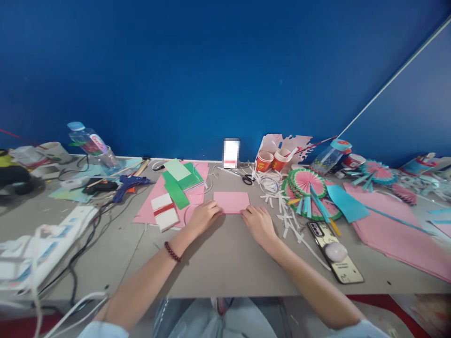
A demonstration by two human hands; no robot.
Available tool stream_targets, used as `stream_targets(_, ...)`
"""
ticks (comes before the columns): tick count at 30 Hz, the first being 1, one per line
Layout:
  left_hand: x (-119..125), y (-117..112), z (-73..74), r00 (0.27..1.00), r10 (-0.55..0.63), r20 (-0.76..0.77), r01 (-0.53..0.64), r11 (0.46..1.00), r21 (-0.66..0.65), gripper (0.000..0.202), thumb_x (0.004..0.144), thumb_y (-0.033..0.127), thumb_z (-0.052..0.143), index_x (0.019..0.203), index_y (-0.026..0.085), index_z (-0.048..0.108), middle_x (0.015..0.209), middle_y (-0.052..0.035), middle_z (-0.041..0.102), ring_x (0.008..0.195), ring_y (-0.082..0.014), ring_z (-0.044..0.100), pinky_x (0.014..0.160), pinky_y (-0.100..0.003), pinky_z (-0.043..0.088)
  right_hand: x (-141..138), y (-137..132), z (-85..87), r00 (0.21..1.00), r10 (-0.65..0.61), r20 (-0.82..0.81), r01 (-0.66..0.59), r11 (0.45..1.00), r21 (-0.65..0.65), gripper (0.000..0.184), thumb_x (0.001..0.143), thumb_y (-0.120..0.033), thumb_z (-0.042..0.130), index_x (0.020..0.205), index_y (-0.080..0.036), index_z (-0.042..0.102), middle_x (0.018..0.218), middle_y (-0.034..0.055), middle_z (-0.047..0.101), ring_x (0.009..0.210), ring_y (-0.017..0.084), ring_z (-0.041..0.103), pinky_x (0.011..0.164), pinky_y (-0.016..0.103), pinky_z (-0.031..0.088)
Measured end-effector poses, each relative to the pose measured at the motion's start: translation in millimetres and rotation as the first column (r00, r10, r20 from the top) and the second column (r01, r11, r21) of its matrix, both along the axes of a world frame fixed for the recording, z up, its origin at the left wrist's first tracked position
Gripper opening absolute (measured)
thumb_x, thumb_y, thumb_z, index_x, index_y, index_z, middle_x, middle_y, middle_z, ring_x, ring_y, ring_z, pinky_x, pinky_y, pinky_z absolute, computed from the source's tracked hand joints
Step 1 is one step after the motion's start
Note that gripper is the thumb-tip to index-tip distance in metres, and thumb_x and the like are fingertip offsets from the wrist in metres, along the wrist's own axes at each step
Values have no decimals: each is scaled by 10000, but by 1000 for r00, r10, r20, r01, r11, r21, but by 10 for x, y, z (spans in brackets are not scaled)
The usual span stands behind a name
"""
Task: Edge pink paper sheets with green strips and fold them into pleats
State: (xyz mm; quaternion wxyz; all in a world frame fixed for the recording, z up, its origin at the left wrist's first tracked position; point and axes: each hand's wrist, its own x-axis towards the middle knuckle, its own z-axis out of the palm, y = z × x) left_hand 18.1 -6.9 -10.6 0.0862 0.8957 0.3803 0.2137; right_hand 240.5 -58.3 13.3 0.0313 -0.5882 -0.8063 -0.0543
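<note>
A small pink paper rectangle (pixel 231 201) lies flat on the grey table (pixel 218 263) straight ahead. My left hand (pixel 203 217) rests at its near left corner, fingers curled and pinching the edge. My right hand (pixel 258 223) does the same at the near right corner. A dark bead bracelet (pixel 172 251) circles my left wrist.
Pink and green paper sheets (pixel 179 188) and a white block with a red band (pixel 164 211) lie to the left. Scissors (pixel 247 179), red paper cups (pixel 272 161), pleated paper fans (pixel 310 192) and white strips sit right. A phone (pixel 336 253) lies near the front edge. Cables, power strip and glue gun (pixel 128 184) crowd the left.
</note>
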Motion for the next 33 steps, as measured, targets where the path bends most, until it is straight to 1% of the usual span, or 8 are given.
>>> stream_targets(3, 18, -11, 19, 1000, 2, -18, 0, 997, 80, 244, 956, 285, 439, 900, 189, 656, 847, -35, 629, 814, -169, 564, 719, -284, 420, 33, 44, 12, 999, 7, -48, -7, 1000, 8, 196, 937, -208, 482, 974, -214, 675, 947, 69, 664, 865, 180, 583, 744, 301, 323)
stream_targets(7, 31, -12, 39, 998, 18, 60, -25, 993, 113, 247, 956, 276, 431, 859, 182, 637, 845, -43, 631, 806, -177, 551, 741, -307, 433, 71, 82, -18, 996, 14, -91, -10, 999, 38, 187, 933, -200, 499, 942, -212, 686, 912, 51, 678, 844, 174, 580, 734, 305, 302)
stream_targets(10, 15, -8, 61, 986, -17, 164, 6, 998, 69, 196, 929, 330, 496, 977, 196, 632, 921, -45, 643, 868, -182, 560, 801, -325, 455, 96, 87, -34, 994, 15, -109, -7, 997, 78, 167, 917, -174, 517, 937, -208, 680, 916, 44, 681, 849, 180, 574, 744, 311, 306)
stream_targets(13, -3, -7, 96, 965, -43, 261, 50, 999, -22, 267, 876, 379, 581, 1089, 221, 612, 992, -45, 642, 937, -184, 575, 847, -328, 475, 124, 89, -28, 991, 12, -134, 3, 994, 112, 158, 906, -155, 525, 933, -202, 673, 926, 45, 681, 853, 184, 568, 756, 310, 315)
stream_targets(18, -34, 21, 125, 930, 34, 366, -1, 996, -92, 197, 885, 340, 574, 1020, 216, 648, 979, -40, 637, 923, -165, 590, 827, -301, 491, 156, 99, -28, 985, 12, -170, 14, 989, 146, 175, 912, -152, 502, 913, -206, 669, 914, 47, 681, 828, 189, 565, 759, 310, 326)
stream_targets(22, -73, 70, 97, 947, 25, 320, -14, 999, -37, 151, 876, 334, 589, 924, 220, 675, 901, -23, 646, 851, -154, 592, 768, -283, 485, 159, 99, -50, 981, 27, -190, 7, 985, 174, 184, 913, -148, 494, 899, -209, 667, 904, 48, 680, 820, 192, 560, 756, 311, 329)
stream_targets(28, -99, 115, 27, 973, -68, 221, 46, 994, 104, 141, 892, 287, 571, 923, 204, 680, 882, -36, 661, 835, -165, 590, 758, -303, 469, 165, 98, -52, 980, 33, -197, 10, 977, 213, 180, 908, -139, 494, 888, -208, 659, 905, 46, 675, 824, 191, 551, 755, 310, 327)
stream_targets(33, -99, 114, 39, 975, -59, 215, 29, 990, 137, 136, 901, 248, 553, 888, 199, 680, 850, -30, 665, 804, -159, 590, 746, -303, 462, 159, 99, -52, 977, 44, -209, 8, 970, 242, 183, 916, -150, 485, 884, -209, 655, 911, 49, 676, 832, 192, 548, 763, 312, 329)
